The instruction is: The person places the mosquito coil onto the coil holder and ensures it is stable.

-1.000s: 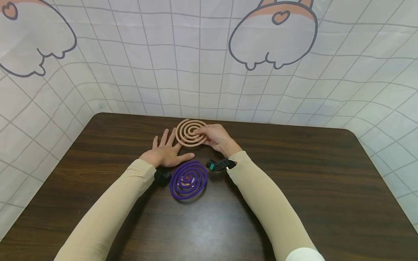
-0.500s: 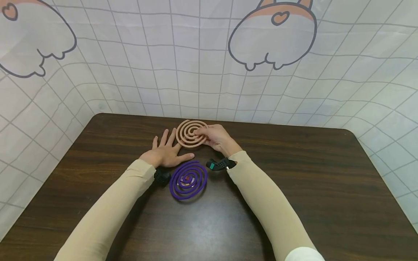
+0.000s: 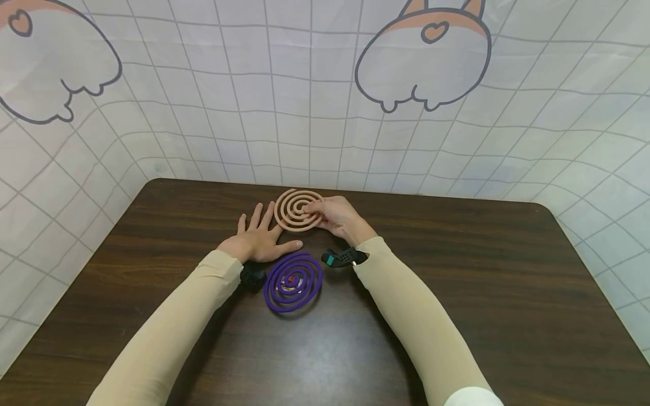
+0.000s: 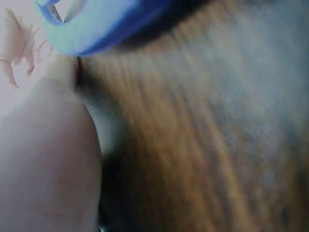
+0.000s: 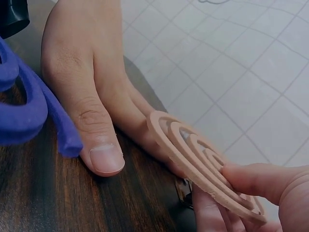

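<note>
In the head view my right hand pinches a tan mosquito coil near the far table edge. The right wrist view has the thumb on the upper face of the coil and fingers beneath it. My left hand lies on the table with its fingers spread. The coil's left rim overlaps the left fingers in view; whether they touch, I cannot tell. Just below the left thumb sits a purple mosquito coil, its middle over a small red-and-white object mostly hidden beneath. The left wrist view catches part of this purple coil.
The dark wooden table extends widely to both sides. Behind it hangs a white gridded cloth with cartoon drawings. A small dark piece shows under the tan coil in the right wrist view; its kind is unclear.
</note>
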A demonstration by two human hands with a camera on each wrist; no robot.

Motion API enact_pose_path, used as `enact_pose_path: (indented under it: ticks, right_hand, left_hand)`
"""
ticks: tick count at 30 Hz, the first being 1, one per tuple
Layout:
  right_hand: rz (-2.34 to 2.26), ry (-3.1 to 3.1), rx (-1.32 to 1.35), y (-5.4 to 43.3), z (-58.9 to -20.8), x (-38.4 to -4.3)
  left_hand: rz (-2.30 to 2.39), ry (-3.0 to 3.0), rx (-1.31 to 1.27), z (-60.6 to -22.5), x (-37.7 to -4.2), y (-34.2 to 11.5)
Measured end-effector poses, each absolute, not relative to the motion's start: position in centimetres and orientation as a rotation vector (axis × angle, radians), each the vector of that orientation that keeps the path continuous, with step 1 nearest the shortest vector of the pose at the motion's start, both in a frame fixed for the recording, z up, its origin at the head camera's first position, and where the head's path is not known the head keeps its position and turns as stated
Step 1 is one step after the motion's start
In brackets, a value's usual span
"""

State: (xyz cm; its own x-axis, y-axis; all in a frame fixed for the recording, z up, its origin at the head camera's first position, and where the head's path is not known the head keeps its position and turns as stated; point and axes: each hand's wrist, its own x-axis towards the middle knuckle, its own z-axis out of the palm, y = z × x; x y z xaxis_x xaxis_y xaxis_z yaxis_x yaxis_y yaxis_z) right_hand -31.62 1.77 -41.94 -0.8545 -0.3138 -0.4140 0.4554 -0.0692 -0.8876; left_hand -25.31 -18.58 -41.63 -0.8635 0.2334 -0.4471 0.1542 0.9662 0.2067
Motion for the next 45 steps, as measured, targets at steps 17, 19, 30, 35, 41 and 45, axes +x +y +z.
enact_pose_path:
  ticks: [17, 19, 30, 35, 41, 45]
  right_hand:
    - [-1.975, 1.706, 0.161, 1.8, -41.9, -31.5]
    - [-1.972, 1.708, 0.154, 1.8, -41.8, -31.5]
    - [-1.966, 1.705, 0.154, 1.7, -41.8, -31.5]
    - [-1.959, 1.709, 0.16, 1.7, -41.7, -31.5]
    - [-1.959, 1.714, 0.163, 1.7, -41.7, -31.5]
    - [-1.96, 1.714, 0.162, 1.8, -41.8, -31.5]
  left_hand:
    - [0.215, 2.636, 0.269, -41.5, -25.2, -18.5]
    - [0.212, 2.636, 0.269, -41.6, -25.2, -18.5]
    - [0.215, 2.641, 0.264, -42.1, -25.5, -18.7]
    - [0.215, 2.634, 0.262, -41.7, -25.3, -18.5]
    - [0.212, 2.636, 0.259, -42.0, -25.5, -18.6]
    - [0.21, 2.64, 0.257, -42.4, -25.8, -18.7]
